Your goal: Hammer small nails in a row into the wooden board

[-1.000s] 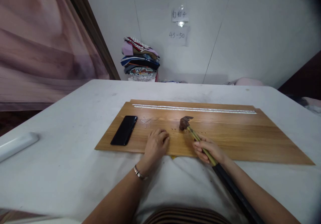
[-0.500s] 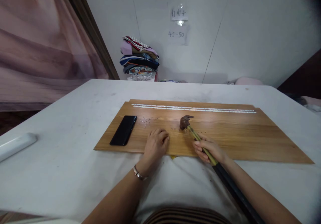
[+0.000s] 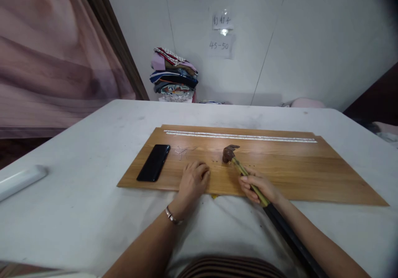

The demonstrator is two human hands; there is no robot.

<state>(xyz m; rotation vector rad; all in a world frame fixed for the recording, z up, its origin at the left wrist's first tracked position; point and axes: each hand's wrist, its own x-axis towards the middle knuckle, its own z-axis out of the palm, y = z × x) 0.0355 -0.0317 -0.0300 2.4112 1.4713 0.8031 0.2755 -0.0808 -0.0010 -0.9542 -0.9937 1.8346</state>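
Observation:
A long wooden board (image 3: 295, 174) lies on the white table (image 3: 93, 186). My right hand (image 3: 259, 186) is closed round the yellow-and-black handle of a hammer (image 3: 231, 155), whose rusty head rests on the board by a row of small nail heads (image 3: 217, 161). My left hand (image 3: 193, 180) rests on the board's near edge with its fingers curled under; what they hold, if anything, is hidden. Several loose nails (image 3: 182, 150) lie just beyond it. A black phone (image 3: 154, 168) lies on the board's left end.
Two thin metal strips (image 3: 242, 136) run along the board's far edge. A white oblong object (image 3: 20, 179) sits at the table's left edge. A pile of folded clothes (image 3: 174, 76) stands against the wall behind the table.

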